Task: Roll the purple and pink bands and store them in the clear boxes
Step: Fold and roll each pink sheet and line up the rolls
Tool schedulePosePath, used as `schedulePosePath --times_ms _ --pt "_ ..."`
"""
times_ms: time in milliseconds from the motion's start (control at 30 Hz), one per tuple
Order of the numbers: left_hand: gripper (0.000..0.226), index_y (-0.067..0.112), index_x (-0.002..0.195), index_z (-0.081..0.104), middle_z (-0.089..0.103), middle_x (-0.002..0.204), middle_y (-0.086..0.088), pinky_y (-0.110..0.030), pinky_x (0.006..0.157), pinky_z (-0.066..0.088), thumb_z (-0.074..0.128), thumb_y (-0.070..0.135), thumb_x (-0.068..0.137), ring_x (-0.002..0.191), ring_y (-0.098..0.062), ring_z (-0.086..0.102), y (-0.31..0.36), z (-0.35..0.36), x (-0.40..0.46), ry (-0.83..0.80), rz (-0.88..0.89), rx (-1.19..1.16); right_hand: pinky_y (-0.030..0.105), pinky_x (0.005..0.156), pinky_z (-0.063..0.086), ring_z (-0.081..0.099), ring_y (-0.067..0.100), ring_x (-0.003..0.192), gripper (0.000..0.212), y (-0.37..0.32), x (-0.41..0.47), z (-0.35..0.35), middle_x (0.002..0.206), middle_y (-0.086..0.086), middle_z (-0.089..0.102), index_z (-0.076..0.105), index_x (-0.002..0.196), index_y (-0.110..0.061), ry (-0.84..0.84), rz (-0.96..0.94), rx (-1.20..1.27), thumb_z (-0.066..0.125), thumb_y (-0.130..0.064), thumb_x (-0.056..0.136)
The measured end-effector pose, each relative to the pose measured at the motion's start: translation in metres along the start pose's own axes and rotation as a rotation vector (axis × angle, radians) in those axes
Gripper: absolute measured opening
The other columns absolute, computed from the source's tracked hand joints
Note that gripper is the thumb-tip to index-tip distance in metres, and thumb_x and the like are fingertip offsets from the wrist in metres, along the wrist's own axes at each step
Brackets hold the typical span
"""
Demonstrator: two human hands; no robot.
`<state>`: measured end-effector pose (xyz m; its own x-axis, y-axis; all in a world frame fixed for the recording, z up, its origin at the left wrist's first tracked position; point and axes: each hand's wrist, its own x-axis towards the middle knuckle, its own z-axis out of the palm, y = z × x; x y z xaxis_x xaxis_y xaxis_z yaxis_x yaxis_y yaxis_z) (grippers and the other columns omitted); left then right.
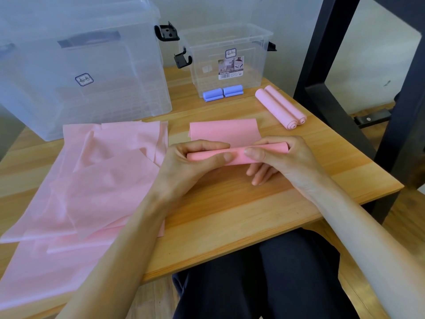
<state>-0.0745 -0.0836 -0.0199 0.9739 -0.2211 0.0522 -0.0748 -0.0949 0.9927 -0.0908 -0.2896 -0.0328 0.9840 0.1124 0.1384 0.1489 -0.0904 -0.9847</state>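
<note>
— Pink band point(236, 154): where is it against your grip?

— It lies crosswise between my two hands, part rolled, just above the wooden table point(230, 210). My left hand point(195, 162) has the roll's left end, thumb lying along the near side and fingers curled over the top. My right hand point(276, 157) pinches the right part, thumb pressed on the near face, forefinger over the far edge; my other right fingers hang loose below the roll, holding nothing. The roll's right end pokes out past my right hand.

— And the unrolled part?

— It stretches flat away from the roll, toward the small clear box point(230, 58), and stops short of it.

— What else lies round that roll?

— Left of it, a heap of loose pink bands point(92, 180) covers that side of the table and hangs over the near edge; my left forearm crosses it. Beyond the roll and to the right, two finished pink rolls point(280, 107) lie touching side by side. Straight beyond, two purple rolls point(222, 93) sit end to end inside the small clear box, against its front wall. Beyond and left stands the large clear box point(80, 72); I cannot tell what it holds through the cloudy wall.
</note>
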Motion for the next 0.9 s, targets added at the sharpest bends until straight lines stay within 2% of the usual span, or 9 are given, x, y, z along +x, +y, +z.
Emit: schedulePosePath --times_ms 133,267,367,500,700,800,900 --pt "0.015 0.013 0.09 0.077 0.078 0.088 -0.003 -0.021 0.069 0.059 0.077 0.02 0.077 0.08 -0.013 0.073 0.0011 0.0023 -0.0009 0.018 -0.09 -0.086 0.03 0.054 0.059 0.073 0.028 0.065 0.033 0.0002 0.001 0.001 0.085 0.01 0.076 0.072 0.103 -0.01 -0.013 -0.029 0.003 0.079 -0.022 0.073" --pt "0.026 0.013 0.092 0.077 0.078 0.088 -0.007 -0.023 0.069 0.061 0.075 0.03 0.072 0.081 -0.017 0.075 0.0025 0.0025 -0.0009 0.01 -0.126 -0.128 0.029 0.053 0.058 0.072 0.027 0.064 0.033 0.0005 0.0004 0.0012 0.083 0.011 0.075 0.072 0.102 -0.006 -0.013 -0.053 0.001 0.08 -0.016 0.072" --pt "0.027 0.019 0.091 0.079 0.077 0.093 0.002 -0.02 0.078 0.057 0.078 0.032 0.067 0.087 -0.009 0.071 0.002 0.0016 -0.001 0.01 -0.033 -0.057 0.034 0.055 0.058 0.07 0.028 0.059 0.027 0.0008 -0.0005 0.0 0.077 0.014 0.074 0.074 0.096 -0.006 -0.011 -0.029 0.004 0.077 -0.024 0.077" --pt "0.026 0.02 0.092 0.078 0.077 0.091 0.004 -0.017 0.076 0.054 0.079 0.028 0.068 0.084 -0.006 0.069 0.0014 0.0005 -0.0024 -0.011 0.046 0.003 0.035 0.056 0.057 0.07 0.029 0.058 0.028 0.0003 -0.0006 -0.0003 0.074 0.014 0.073 0.075 0.094 -0.008 -0.008 0.0 0.004 0.074 -0.031 0.077" --pt "0.013 0.013 0.09 0.076 0.077 0.084 -0.005 -0.022 0.065 0.06 0.075 0.02 0.079 0.075 -0.016 0.075 0.0032 0.0036 -0.0023 0.016 -0.103 -0.092 0.029 0.054 0.059 0.073 0.027 0.065 0.039 -0.0006 0.0001 0.0021 0.09 0.008 0.076 0.071 0.105 -0.009 -0.009 -0.024 0.015 0.081 -0.018 0.068" --pt "0.013 0.013 0.09 0.076 0.077 0.085 -0.006 -0.023 0.066 0.061 0.074 0.02 0.08 0.077 -0.018 0.075 0.0032 0.0035 -0.0016 0.01 -0.132 -0.111 0.028 0.054 0.059 0.073 0.026 0.064 0.036 0.0003 0.0002 0.0025 0.087 0.009 0.076 0.072 0.103 -0.008 -0.007 -0.04 -0.003 0.081 -0.017 0.07" --pt "0.021 0.017 0.09 0.078 0.078 0.091 0.0 -0.022 0.073 0.059 0.077 0.027 0.071 0.085 -0.012 0.073 0.0028 0.0029 -0.0012 0.012 -0.083 -0.094 0.03 0.054 0.059 0.071 0.028 0.061 0.028 0.0009 0.0001 0.0011 0.08 0.013 0.075 0.073 0.099 -0.006 -0.002 -0.031 -0.012 0.078 -0.02 0.076"
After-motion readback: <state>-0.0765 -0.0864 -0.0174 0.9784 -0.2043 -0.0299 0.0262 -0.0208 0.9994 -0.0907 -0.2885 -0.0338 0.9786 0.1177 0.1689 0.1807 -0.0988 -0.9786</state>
